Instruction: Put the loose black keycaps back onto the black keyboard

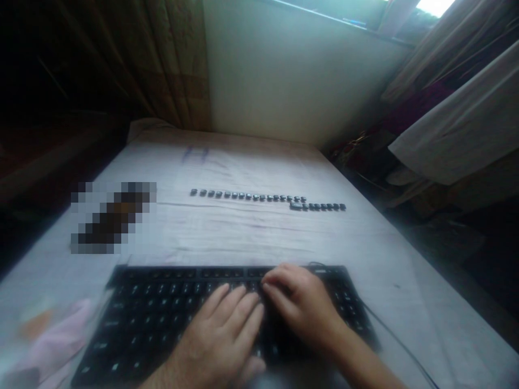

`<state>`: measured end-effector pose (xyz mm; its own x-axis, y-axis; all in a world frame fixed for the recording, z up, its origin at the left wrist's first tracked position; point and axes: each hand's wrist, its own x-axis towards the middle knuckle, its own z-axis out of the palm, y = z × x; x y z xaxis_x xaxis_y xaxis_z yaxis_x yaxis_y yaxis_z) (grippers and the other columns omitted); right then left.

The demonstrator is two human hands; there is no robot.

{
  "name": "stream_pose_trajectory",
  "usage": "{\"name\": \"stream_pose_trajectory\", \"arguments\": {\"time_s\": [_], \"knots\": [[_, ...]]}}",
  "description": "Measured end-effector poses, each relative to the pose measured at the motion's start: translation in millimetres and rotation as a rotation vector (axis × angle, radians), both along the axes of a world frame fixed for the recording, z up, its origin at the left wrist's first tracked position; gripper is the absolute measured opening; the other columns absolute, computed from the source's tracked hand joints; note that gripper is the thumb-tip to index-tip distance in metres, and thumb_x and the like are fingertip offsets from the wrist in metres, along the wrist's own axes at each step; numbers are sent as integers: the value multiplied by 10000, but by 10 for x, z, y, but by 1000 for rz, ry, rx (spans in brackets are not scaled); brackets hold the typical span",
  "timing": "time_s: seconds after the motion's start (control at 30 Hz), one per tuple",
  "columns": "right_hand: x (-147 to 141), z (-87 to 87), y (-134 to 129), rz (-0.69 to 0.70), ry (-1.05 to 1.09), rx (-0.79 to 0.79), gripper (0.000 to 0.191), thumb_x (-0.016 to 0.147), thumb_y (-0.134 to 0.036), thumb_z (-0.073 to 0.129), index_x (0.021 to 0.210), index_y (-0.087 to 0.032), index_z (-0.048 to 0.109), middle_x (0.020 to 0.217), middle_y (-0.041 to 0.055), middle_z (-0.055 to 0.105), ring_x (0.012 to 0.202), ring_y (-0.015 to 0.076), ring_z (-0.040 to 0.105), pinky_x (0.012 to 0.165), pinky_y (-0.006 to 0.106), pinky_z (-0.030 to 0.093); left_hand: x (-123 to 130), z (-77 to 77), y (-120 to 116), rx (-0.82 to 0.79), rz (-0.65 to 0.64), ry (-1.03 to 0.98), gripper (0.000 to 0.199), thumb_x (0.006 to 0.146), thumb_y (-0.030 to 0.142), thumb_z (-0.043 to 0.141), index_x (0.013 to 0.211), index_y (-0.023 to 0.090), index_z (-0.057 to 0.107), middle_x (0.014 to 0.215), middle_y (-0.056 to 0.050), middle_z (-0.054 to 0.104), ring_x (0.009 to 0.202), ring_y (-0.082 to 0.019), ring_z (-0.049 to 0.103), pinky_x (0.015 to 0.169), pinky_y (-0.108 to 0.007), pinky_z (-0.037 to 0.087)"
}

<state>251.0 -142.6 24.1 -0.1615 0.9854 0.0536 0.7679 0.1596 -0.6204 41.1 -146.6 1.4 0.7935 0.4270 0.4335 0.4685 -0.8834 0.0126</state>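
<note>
A black computer keyboard [162,302] lies in front of me, its middle partly covered by my hands. My left hand [227,329] rests flat on it, fingers stretched out over the keys and pointing away from me. At the upper right part of the keyboard, near the top row of keys, my right hand [304,302] has its thumb and fingers pinched together. Whatever is between those fingertips is too small and blurred to make out. Beyond the keyboard, several loose black keycaps [242,195] stand in a long line, with a shorter row of keycaps [320,207] at its right end.
A pale cloth [243,237] covers the wide surface. A pixelated dark item [113,216] lies at left, and pink fabric [60,340] at lower left. The keyboard's cable [397,335] trails right. Curtains [170,65] and a wall [292,81] stand behind.
</note>
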Motion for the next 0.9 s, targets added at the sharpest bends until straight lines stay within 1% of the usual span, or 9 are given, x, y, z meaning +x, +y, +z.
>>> {"name": "stream_pose_trajectory", "arguments": {"time_s": [0.1, 0.17, 0.23, 0.3, 0.43, 0.57, 0.7, 0.8, 0.9], "knots": [[-33, -5, -1, -14, -37, 22, 138, 859, -209, 580, 780, -232, 690, 792, 27, 693, 753, 178, 638, 693, 288, 460, -11, -46, -35, 10, 3, 0, 505, 941, 539, 522, 1248, 150, 616, 1244, -67, 671, 1148, -251, 594, 1057, -387, 388], [-46, -6, -3, -18, -33, 42, 143, 859, -195, 571, 782, -228, 687, 781, 25, 687, 745, 172, 638, 684, 281, 459, -7, -71, -64, -7, 36, -29, 500, 943, 539, 520, 1248, 154, 612, 1260, -63, 662, 1174, -251, 575, 1078, -393, 355], [-53, -6, -9, -27, -17, 61, 127, 848, -167, 576, 816, -222, 686, 789, 22, 694, 756, 172, 645, 701, 282, 466, 3, -74, -82, -21, 51, -36, 497, 951, 537, 507, 1251, 155, 606, 1285, -56, 647, 1198, -246, 556, 1106, -391, 308], [-55, -10, -18, -45, -10, 78, 113, 836, -149, 589, 840, -217, 679, 802, 20, 702, 760, 175, 648, 717, 288, 468, 18, -53, -82, -14, 35, -21, 505, 958, 540, 491, 1251, 144, 602, 1303, -56, 637, 1218, -242, 541, 1121, -385, 275], [-64, -30, -31, -49, -44, 107, 105, 850, -161, 592, 781, -213, 652, 760, 16, 683, 713, 172, 630, 675, 281, 448, 47, 1, -43, -26, 7, 37, 590, 925, 596, 515, 1284, 130, 573, 1345, -79, 606, 1265, -261, 505, 1103, -399, 307], [-65, -64, -31, -50, -79, 154, 111, 863, -157, 579, 790, -208, 645, 781, 22, 660, 702, 166, 614, 658, 270, 441, 55, -22, -11, -28, -6, 47, 590, 921, 588, 523, 1292, 133, 567, 1332, -78, 615, 1261, -255, 506, 1086, -388, 335], [-17, -110, -45, 34, -112, 249, 136, 893, -164, 548, 825, -204, 659, 792, 35, 653, 689, 164, 603, 641, 263, 441, 48, -54, -3, 32, -4, 34, 560, 937, 578, 498, 1258, 129, 593, 1309, -73, 631, 1248, -251, 509, 1095, -381, 319], [30, -136, -61, 108, -114, 327, 160, 917, -171, 524, 910, -210, 679, 830, 46, 672, 712, 169, 613, 649, 262, 451, 48, -44, 1, 53, -3, 18, 544, 949, 576, 480, 1234, 130, 607, 1294, -67, 640, 1229, -243, 524, 1096, -373, 312], [51, -147, -63, 123, -95, 361, 170, 922, -164, 515, 958, -207, 676, 854, 53, 687, 726, 171, 628, 656, 264, 462, 50, -42, 11, 70, -2, 9, 519, 949, 557, 485, 1219, 132, 613, 1286, -71, 644, 1229, -244, 528, 1096, -373, 312]]}}
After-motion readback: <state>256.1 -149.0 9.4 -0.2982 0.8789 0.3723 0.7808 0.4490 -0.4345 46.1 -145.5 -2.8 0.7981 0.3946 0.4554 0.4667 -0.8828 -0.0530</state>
